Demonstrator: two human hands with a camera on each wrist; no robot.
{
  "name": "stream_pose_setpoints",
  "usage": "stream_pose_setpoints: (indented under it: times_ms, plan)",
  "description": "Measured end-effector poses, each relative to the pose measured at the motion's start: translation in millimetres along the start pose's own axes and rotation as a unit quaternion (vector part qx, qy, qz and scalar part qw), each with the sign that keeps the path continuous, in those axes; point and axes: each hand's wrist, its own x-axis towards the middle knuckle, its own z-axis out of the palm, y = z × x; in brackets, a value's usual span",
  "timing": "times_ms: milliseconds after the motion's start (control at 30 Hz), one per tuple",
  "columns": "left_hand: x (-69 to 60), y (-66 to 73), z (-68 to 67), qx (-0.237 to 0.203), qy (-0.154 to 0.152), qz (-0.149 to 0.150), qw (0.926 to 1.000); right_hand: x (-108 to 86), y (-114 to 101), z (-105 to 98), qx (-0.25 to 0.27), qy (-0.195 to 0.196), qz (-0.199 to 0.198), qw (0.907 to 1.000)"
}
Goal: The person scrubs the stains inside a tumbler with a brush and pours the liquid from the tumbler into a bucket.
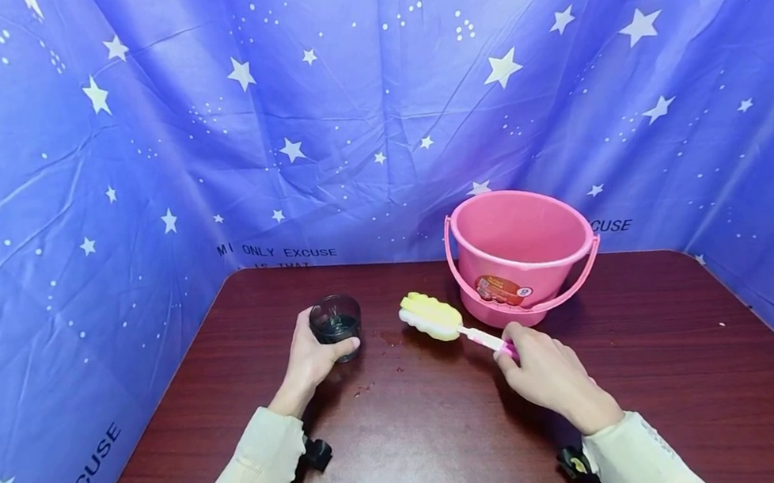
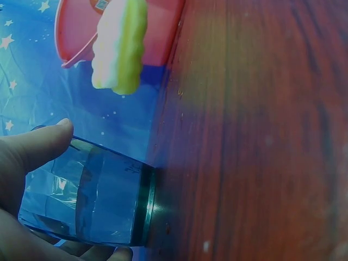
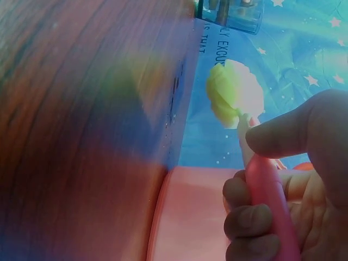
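A dark clear glass [image 1: 336, 328] with liquid in it stands upright on the table, and my left hand [image 1: 310, 359] grips it from the left side, thumb across the front. In the left wrist view the fingers wrap around the glass [image 2: 92, 190]. My right hand [image 1: 553, 375] holds a sponge brush by its pink handle [image 3: 269, 198], fingers curled round it. The yellow and white sponge head [image 1: 431, 316] points left toward the glass, apart from it and above the table.
A pink bucket [image 1: 514, 259] with its handle hanging down at the front stands behind the brush, at the back right. Small wet drops lie on the brown table [image 1: 410, 446] between the hands. A blue starry cloth [image 1: 371, 100] surrounds the table's back and sides.
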Motion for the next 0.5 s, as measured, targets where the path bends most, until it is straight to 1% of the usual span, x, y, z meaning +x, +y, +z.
stream_pose_setpoints:
  times_ms: [133,300,500]
  plan:
    - [0.5,0.9,0.3,-0.003,-0.003,-0.002,1.0,0.7,0.3,-0.3,0.001,0.012,-0.008,0.9999]
    - [1.1,0.1,-0.2,-0.005,0.002,0.007,1.0,1.4,-0.2,0.3,0.004,0.015,-0.013,0.9998]
    - [1.0,0.1,-1.2,-0.004,0.001,0.01,0.9999,0.7,-1.9,1.1,0.007,0.019,-0.014,0.9997]
